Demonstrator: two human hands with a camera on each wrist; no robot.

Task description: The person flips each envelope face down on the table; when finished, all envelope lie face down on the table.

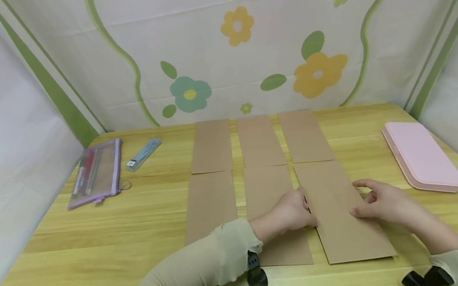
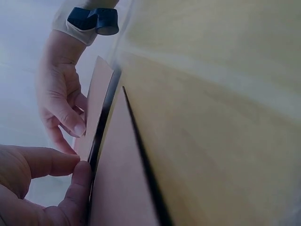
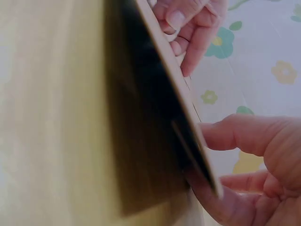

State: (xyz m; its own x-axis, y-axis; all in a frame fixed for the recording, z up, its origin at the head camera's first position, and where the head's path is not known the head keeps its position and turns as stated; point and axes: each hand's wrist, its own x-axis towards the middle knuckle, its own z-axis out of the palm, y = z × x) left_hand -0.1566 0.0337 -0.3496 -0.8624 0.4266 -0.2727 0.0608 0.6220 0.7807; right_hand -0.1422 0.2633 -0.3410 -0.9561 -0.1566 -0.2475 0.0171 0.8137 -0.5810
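Observation:
A brown cardboard sheet (image 1: 334, 197) lies at the front right of two rows of similar sheets. At its left edge my left hand (image 1: 288, 211) pinches with thumb and forefinger, above the front middle sheet (image 1: 266, 183). My right hand (image 1: 384, 202) grips the opposite edge; in the right wrist view a finger reaches under the card (image 3: 176, 70), which stands off the table with a dark shadow below. The left wrist view also has a dark gap beneath the held sheet (image 2: 96, 101). The remaining fingers of my left hand are partly hidden in the head view.
Further sheets lie at front left (image 1: 210, 202), back left (image 1: 211, 147), back middle (image 1: 260, 141) and back right (image 1: 305, 136). A purple-edged zip pouch with pens (image 1: 105, 170) and a slim blue case (image 1: 143, 154) are on the left. A pink case (image 1: 423, 152) sits to the right.

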